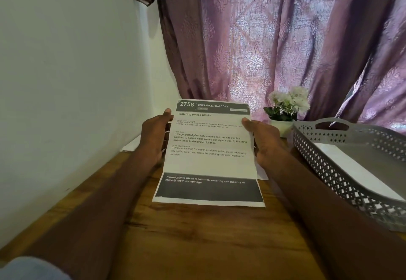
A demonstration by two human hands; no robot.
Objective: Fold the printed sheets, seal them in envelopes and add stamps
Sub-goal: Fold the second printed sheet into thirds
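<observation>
White printed sheet (209, 147) is held unfolded above the desk (197, 235); left hand (153, 136) and right hand (263, 141) grip its side edges.

printed sheet (208, 147): "2758", "ENTRANCE / BALCONY", hdg "Watering potted plants"

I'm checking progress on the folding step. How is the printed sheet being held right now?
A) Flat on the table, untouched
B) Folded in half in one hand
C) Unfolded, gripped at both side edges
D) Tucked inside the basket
C: the printed sheet is open and unfolded, with the left hand and right hand gripping its side edges.
</observation>
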